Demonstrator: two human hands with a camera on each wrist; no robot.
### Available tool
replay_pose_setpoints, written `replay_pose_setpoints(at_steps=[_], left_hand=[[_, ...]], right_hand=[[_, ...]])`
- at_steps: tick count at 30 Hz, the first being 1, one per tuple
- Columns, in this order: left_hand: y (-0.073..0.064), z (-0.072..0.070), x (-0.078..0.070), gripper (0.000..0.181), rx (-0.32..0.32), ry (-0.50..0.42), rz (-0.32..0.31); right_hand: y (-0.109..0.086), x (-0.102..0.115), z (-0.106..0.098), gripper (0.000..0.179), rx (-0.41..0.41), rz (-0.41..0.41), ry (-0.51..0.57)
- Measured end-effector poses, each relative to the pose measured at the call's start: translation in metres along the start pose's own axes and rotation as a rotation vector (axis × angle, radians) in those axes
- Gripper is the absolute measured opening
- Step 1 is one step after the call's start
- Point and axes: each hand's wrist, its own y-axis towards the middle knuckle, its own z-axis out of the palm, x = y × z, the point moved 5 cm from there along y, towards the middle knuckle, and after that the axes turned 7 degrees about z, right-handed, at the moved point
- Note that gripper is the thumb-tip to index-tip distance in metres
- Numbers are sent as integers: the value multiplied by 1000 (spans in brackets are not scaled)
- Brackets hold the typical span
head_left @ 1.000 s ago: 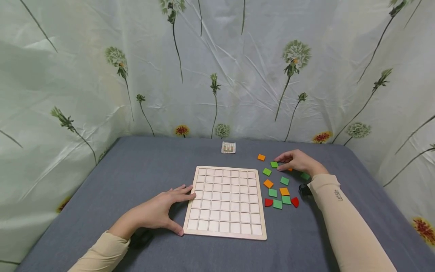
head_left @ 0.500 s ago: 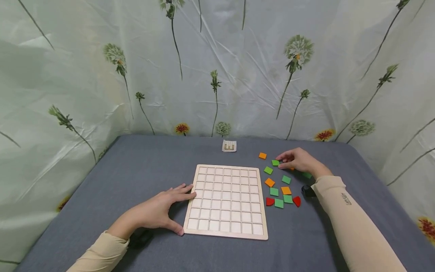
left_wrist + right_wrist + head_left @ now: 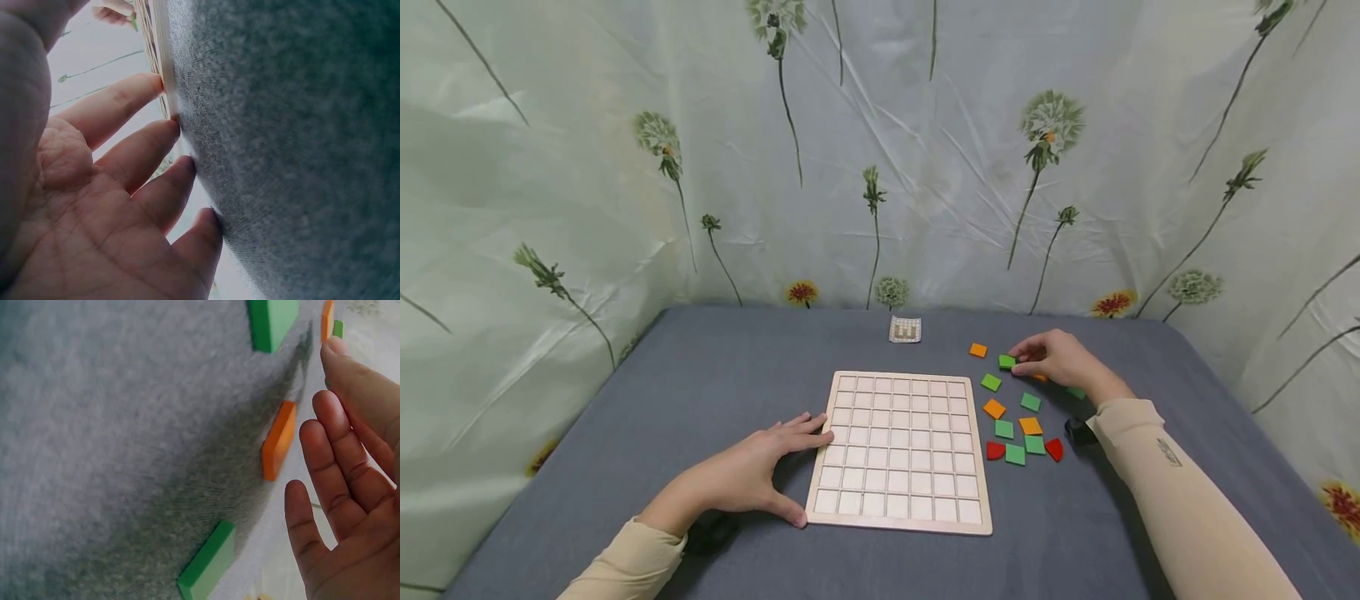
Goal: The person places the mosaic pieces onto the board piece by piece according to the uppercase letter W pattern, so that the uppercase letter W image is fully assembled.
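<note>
In the head view, my left hand (image 3: 748,462) spreads along the left side of a pale wooden grid board (image 3: 898,527). Its fingertips touch the side and the thumb rests at the near left corner. The left wrist view shows the straight fingers (image 3: 134,106) against the board's edge (image 3: 164,56). At the back right, my right hand (image 3: 1056,358) pinches a light green square tile (image 3: 1007,362) between thumb and fingertips. Its other fingers (image 3: 325,462) are only slightly bent in the right wrist view. Beneath this hand lies an orange tile (image 3: 279,442), with a green tile (image 3: 209,565) close by.
Right of the board lie loose tiles: a light green one (image 3: 991,382), orange ones such as this square (image 3: 994,408), darker green ones (image 3: 1015,454) and red rounded ones (image 3: 1054,449). A small patterned card (image 3: 905,329) lies behind the board. A flowered curtain (image 3: 775,208) backs the grey table.
The light green tile in the right hand has come up slightly. The left hand and the board stay in place; the head view tilts a little.
</note>
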Motion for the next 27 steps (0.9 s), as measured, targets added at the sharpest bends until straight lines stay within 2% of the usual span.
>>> replay_pose_setpoints(at_steps=[5, 10, 27], left_hand=[[-1, 1, 2, 106, 2, -10, -16], [-1, 1, 1, 106, 2, -12, -14], [0, 1, 1, 106, 6, -14, 0]], right_hand=[[-6, 10, -1, 34, -24, -13, 5], [-15, 22, 3, 31, -41, -66, -4], [-38, 71, 29, 23, -24, -227, -13]])
